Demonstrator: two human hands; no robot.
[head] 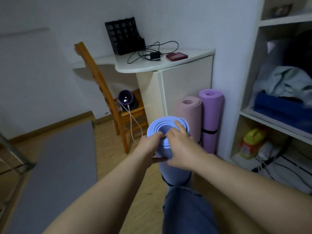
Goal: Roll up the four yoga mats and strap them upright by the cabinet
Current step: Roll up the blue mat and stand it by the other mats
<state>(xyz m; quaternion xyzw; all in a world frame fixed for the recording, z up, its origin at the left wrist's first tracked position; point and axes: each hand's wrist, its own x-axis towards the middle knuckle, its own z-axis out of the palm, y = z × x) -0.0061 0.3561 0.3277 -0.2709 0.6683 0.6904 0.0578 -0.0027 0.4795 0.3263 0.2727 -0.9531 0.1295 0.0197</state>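
A rolled blue mat [173, 171] stands upright in front of me, with a black strap [168, 183] round its lower part. My left hand [150, 146] grips the roll's upper rim from the left. My right hand [182, 146] holds the top from the right, with its index finger laid across the rim. Behind it, a rolled pink mat [190, 115] and a rolled purple mat [211, 115], which has a black strap, stand upright against the cream cabinet [185, 85]. A grey mat [55, 174] lies flat on the floor at the left.
A wooden chair [108, 98] with a round purple device and a white cable stands left of the cabinet. The desk top holds a black file rack, cables and a red case. Open shelves [273, 119] with clothes, a toy and cords fill the right. My knee is below.
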